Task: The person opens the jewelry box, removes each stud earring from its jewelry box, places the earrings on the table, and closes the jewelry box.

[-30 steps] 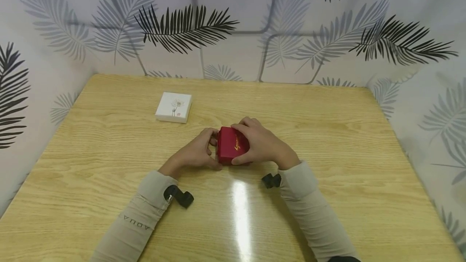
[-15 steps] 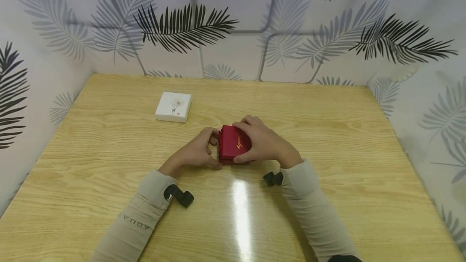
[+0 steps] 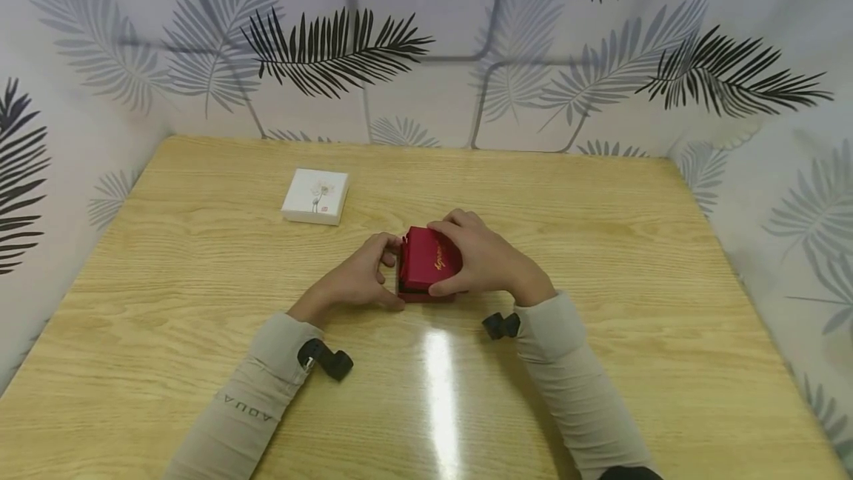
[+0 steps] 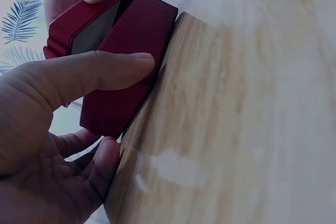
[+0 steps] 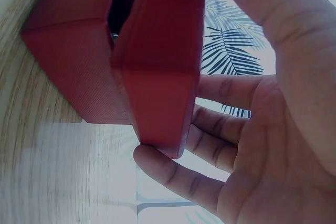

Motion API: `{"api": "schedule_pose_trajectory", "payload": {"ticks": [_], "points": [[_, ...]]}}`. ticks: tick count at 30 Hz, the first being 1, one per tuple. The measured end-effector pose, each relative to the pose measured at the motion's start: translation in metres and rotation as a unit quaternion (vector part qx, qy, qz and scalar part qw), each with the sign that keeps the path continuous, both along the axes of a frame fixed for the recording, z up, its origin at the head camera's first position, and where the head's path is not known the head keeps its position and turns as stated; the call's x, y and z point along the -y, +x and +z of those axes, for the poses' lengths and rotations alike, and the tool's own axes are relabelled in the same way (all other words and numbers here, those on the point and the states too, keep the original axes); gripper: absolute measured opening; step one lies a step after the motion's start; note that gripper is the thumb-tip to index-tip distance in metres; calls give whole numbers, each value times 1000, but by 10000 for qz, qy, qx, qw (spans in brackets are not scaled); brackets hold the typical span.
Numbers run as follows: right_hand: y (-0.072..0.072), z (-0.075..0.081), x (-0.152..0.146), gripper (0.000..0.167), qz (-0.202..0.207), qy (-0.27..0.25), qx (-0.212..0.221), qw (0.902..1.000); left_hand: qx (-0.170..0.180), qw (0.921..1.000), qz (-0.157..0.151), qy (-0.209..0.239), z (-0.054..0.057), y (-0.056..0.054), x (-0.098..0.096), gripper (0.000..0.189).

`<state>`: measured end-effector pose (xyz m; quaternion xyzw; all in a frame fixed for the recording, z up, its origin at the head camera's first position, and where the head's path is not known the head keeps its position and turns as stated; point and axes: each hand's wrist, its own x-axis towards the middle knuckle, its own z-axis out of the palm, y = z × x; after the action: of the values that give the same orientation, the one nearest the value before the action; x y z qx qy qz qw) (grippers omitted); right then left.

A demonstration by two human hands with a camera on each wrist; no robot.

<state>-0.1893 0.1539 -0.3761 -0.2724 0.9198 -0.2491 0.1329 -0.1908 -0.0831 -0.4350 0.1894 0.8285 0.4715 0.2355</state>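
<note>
A small red box lies on the table with its lid (image 3: pixel 421 258), marked with gold script, raised at a tilt above its base (image 3: pixel 426 298). My left hand (image 3: pixel 356 272) holds the base from the left; in the left wrist view the thumb presses along the base's side (image 4: pixel 142 30). From the right, my right hand (image 3: pixel 489 261) grips the lid by its opposite edges, thumb at the near side and fingers at the far side. A dark gap shows between lid (image 5: pixel 160 66) and base (image 5: pixel 73 66) in the right wrist view. The box's inside is mostly hidden.
Further back and to the left, a white square box (image 3: pixel 316 197) with a flower print stands on the wooden table (image 3: pixel 600 228). Cloth with a palm-leaf pattern (image 3: pixel 340 50) hangs behind the table and along both sides.
The lid has risen off the base and tilted, with a gap opening along the near side. My right hand has moved slightly up with it; the left hand stays almost still.
</note>
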Motion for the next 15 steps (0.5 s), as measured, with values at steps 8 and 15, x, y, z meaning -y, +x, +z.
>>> {"api": "schedule_pose_trajectory", "payload": {"ticks": [8, 15], "points": [[0, 0, -2, 93, -9, 16, -111, 9999, -33, 10000, 1, 47, -1, 0, 0, 92], [0, 1, -2, 92, -82, 82, -95, 9999, -58, 10000, -20, 59, -2, -1, -1, 91]]}}
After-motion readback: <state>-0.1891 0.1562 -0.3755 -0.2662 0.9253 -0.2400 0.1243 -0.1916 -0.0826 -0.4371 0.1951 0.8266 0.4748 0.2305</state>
